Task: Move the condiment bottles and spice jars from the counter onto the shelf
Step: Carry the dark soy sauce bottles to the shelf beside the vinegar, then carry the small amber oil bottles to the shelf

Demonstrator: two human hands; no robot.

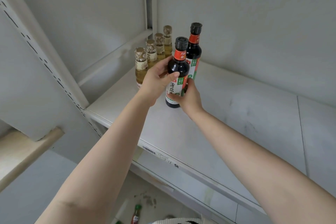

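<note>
A dark soy sauce bottle (177,67) with a black cap and a red, white and green label stands on the white shelf (227,114). My left hand (157,80) grips its shoulder from the left, thumb across the glass. My right hand (189,96) holds its lower body from the right. A second dark soy sauce bottle (194,49) stands just behind it. Several pale yellow bottles (141,65) with gold patterned caps stand in a row at the shelf's back left.
The shelf's perforated white upright (45,67) runs diagonally at left. The wall (254,23) closes the back. A barcode sticker (149,150) sits on the shelf's front edge. Far below, a small bottle with a green cap (136,212) shows.
</note>
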